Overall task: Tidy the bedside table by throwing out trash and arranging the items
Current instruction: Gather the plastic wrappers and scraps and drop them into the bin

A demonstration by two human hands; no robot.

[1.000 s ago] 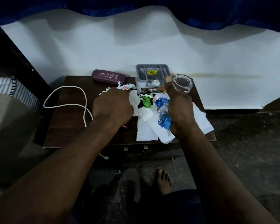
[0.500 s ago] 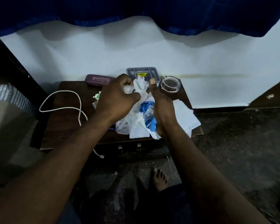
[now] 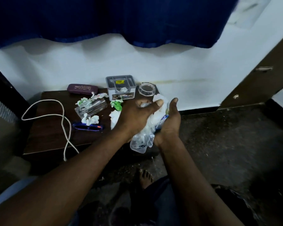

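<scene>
Right, trash step: my left hand (image 3: 137, 115) and right hand (image 3: 168, 126) both clamp the plastic-and-paper wad (image 3: 142, 139) over the front right corner of the desk (image 3: 47, 132). Next: bin it (none in view), then tissue scraps (image 3: 91, 119) by the tipped glass (image 3: 91, 106).

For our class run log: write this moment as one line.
left hand + right hand: hold trash bundle | on table: tipped glass, pen
</scene>
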